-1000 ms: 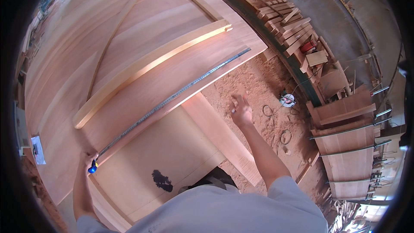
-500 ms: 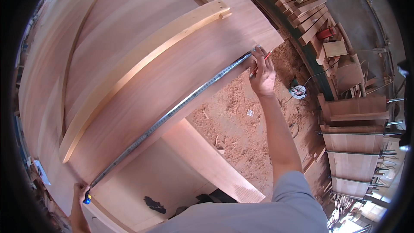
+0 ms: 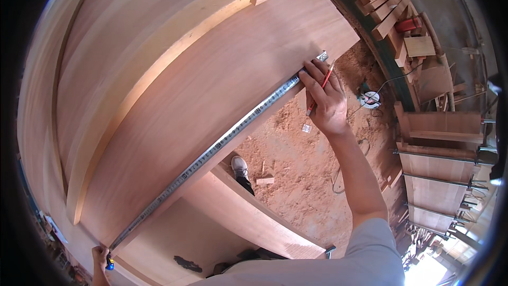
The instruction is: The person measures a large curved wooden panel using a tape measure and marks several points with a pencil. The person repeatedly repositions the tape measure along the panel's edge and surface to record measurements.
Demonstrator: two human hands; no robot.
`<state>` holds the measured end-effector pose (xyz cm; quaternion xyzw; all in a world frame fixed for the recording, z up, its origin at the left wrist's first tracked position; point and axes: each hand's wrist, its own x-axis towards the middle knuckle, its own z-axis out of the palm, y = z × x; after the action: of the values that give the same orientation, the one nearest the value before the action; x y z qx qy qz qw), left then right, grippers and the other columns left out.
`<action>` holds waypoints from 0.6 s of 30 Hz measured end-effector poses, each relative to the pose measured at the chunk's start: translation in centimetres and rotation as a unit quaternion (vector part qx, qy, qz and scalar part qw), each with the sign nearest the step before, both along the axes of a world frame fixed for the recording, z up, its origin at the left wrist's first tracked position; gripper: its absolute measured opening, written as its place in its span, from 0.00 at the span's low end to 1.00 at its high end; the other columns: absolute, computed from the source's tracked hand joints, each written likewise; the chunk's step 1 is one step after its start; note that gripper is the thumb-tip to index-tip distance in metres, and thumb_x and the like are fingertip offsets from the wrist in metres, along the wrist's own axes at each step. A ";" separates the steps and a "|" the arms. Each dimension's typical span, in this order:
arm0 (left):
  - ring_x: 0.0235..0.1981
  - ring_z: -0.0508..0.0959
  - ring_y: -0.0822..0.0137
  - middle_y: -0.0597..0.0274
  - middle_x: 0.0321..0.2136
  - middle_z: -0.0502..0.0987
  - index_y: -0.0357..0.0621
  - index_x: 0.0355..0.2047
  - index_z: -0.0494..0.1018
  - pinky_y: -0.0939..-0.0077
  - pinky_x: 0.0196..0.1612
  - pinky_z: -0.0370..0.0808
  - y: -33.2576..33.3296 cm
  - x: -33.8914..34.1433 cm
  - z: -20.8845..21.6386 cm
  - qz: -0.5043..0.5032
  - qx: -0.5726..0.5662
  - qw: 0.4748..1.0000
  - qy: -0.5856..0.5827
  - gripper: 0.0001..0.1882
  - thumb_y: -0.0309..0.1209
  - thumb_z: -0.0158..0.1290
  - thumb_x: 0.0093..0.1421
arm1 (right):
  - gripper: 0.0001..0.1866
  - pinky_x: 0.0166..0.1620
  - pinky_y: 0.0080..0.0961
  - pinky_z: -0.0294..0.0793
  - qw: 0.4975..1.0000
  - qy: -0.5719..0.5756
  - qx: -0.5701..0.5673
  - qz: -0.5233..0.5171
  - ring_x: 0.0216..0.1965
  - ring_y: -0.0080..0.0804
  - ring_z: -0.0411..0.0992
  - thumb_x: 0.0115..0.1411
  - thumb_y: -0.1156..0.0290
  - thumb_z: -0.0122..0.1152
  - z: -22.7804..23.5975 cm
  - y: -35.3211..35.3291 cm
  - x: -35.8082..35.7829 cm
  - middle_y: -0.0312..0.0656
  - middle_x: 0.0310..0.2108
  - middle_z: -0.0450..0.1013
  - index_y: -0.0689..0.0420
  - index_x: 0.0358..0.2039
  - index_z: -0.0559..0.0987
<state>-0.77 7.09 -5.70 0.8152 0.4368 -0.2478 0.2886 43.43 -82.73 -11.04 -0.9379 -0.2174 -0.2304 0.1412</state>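
Note:
A silver tape measure blade [image 3: 227,136] is stretched diagonally along the near edge of a large reddish wooden panel [image 3: 174,122]. At its lower left end, my left hand [image 3: 99,258] is closed by the blue tape measure case [image 3: 109,263], its fingers partly hidden. Near the blade's far end my right hand [image 3: 329,103] presses the blade with its fingertips against the panel. A red pencil [image 3: 326,80] is held between that hand's fingers, tip pointing up. The blade's metal end [image 3: 321,56] sticks out past the fingers.
A pale curved wooden batten [image 3: 159,69] lies on the panel. Below it is a curved wooden rail [image 3: 248,209]. Sawdust covers the floor [image 3: 296,164], where a shoe [image 3: 239,167] and a corded power tool [image 3: 369,98] show. Stacked wood pieces [image 3: 389,5] and clamped boards [image 3: 436,167] stand at right.
The view has shifted, and a shoe now shows below the panel edge. My right hand sits slightly back from the blade's end, which now juts beyond the fingers. My left hand keeps the case.

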 end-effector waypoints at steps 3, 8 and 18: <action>0.17 0.72 0.72 0.65 0.16 0.72 0.36 0.18 0.71 0.72 0.21 0.70 -0.9 1.1 0.4 -0.014 0.006 0.999 0.038 0.13 0.28 0.58 0.56 | 0.25 0.62 0.45 0.70 1.000 -0.004 -0.013 0.001 0.57 0.48 0.73 0.46 0.80 0.63 0.0 -0.2 -0.1 0.46 0.52 0.77 0.52 0.48 0.83; 0.19 0.70 0.74 0.67 0.17 0.71 0.37 0.19 0.71 0.72 0.23 0.69 -2.4 2.2 1.6 -0.029 0.018 0.996 0.079 0.13 0.28 0.58 0.58 | 0.27 0.61 0.46 0.71 0.999 -0.004 -0.041 0.005 0.56 0.48 0.73 0.45 0.78 0.63 -0.1 -0.2 0.2 0.45 0.52 0.77 0.48 0.49 0.83; 0.16 0.74 0.70 0.64 0.15 0.73 0.34 0.18 0.73 0.70 0.20 0.70 -1.5 1.5 1.0 0.005 0.012 0.998 0.067 0.15 0.29 0.58 0.59 | 0.23 0.51 0.44 0.77 0.998 0.019 -0.049 0.028 0.53 0.50 0.75 0.45 0.75 0.64 1.5 0.0 1.0 0.48 0.51 0.77 0.51 0.45 0.84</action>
<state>0.76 5.59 -4.66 0.7979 0.4617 -0.2956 0.2503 44.46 -82.78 -9.56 -0.9415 -0.2519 -0.1975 0.1058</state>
